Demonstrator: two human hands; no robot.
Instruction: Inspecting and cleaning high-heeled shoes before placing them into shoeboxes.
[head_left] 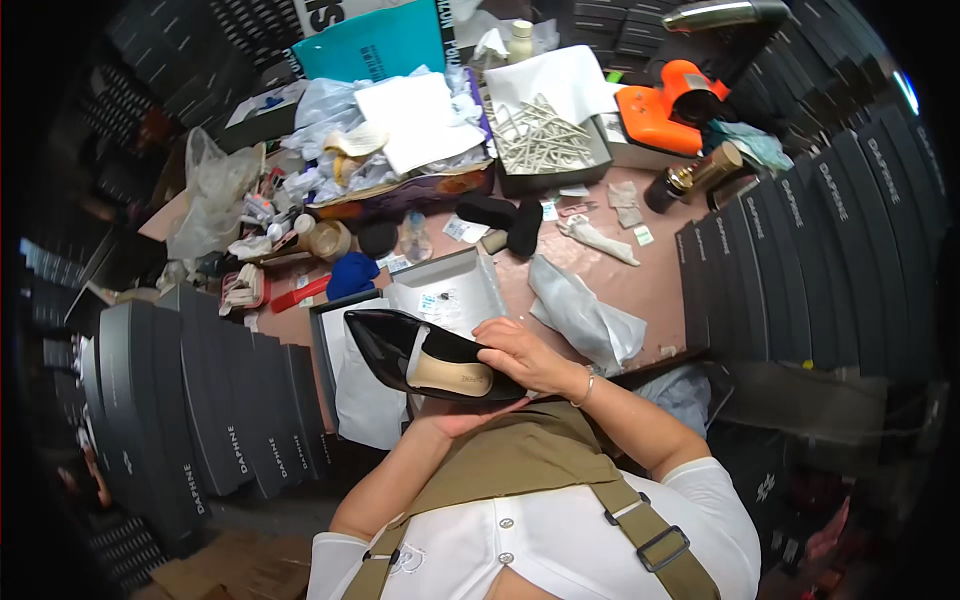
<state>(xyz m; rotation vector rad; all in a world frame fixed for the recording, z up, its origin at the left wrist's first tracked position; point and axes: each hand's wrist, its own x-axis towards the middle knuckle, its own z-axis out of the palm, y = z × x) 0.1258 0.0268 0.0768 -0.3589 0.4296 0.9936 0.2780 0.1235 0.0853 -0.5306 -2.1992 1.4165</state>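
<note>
A black pointed-toe dress shoe [375, 340] with a shiny upper and a beige insole is held level in front of me, toe to the left. My right hand [530, 355] grips it at the heel end, its fingers over the rim. From below, my left hand [465, 417] supports the sole; the shoe hides most of its fingers. Just beyond the shoe lies an opened grey shoe box [490, 285], with white tissue paper [365, 380] spread to its left. Right of the box, a crumpled pale wrapping bag [590, 315] rests on the pinkish table [660, 285].
Stacks of dark shoe boxes stand left [215, 410] and right [800, 250]. At the back are a box of white paper-like sticks [545, 140], an orange tape dispenser-like tool [660, 115] and a paper-filled carton [400, 185]. Black sponges [525, 230] and a blue cloth [352, 273] lie nearer.
</note>
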